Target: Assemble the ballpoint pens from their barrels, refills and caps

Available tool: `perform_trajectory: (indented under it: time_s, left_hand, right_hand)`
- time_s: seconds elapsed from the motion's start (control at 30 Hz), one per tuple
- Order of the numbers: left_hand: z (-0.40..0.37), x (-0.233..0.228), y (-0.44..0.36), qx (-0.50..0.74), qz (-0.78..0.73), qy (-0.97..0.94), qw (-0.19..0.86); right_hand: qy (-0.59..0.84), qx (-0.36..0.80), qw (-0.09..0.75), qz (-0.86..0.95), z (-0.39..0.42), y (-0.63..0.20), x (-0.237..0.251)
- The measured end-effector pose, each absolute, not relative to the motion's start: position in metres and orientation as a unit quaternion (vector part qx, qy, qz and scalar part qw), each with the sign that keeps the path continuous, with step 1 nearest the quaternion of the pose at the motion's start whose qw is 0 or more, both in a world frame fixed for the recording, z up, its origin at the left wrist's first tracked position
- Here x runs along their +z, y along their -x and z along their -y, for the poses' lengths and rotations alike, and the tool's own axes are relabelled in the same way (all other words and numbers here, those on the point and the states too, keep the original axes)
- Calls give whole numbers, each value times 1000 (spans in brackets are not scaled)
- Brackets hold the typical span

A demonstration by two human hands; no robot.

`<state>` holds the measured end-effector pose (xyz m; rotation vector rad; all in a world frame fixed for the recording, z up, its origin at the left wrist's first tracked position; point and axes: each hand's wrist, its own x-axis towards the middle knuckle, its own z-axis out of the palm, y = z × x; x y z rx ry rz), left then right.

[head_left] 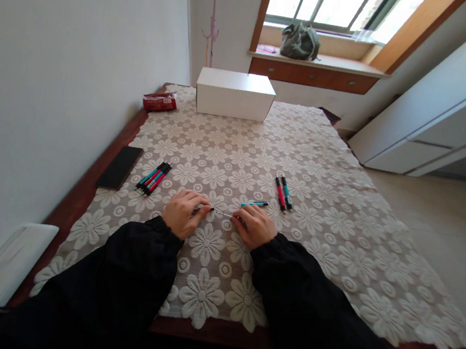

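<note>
Just above the lace cloth, my left hand (185, 213) is closed on a dark pen part, its black end (211, 209) poking out past the fingertips toward the right. A thin, pale pen refill (224, 214) is pinched in my right hand (255, 224), pointing left at that black end. What looks like a small spring sits around the refill's left end; whether it touches the pen part I cannot tell. Right behind my right hand lies a teal and black pen piece (255, 203), partly hidden by the fingers.
Several red and teal pens (154, 178) lie left. A red pen (280, 194) and a teal pen (287, 193) lie right. A black phone-like slab (120, 167), red packet (159, 102), white box (234, 95) and white power strip-like object (7, 264) surround the lace tablecloth (340, 213).
</note>
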<state>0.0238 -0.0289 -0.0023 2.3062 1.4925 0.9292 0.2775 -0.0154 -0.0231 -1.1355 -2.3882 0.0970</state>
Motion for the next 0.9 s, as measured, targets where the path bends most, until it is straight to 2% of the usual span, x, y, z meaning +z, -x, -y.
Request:
perform_trajectory:
  time_s: [0.2,0.57,0.9]
  left_hand:
    - [29,-7,-24,284,-520,-797,114]
    - [29,-8,-23,294,-518,-796,106]
    - [31,-2,-27,311,-442,-831,134]
  right_hand:
    - [414,34,241,877,15,-278,-23]
    - [404,34,240,882,14,-278,-22]
    - [374,46,241,895,16,-276,-19]
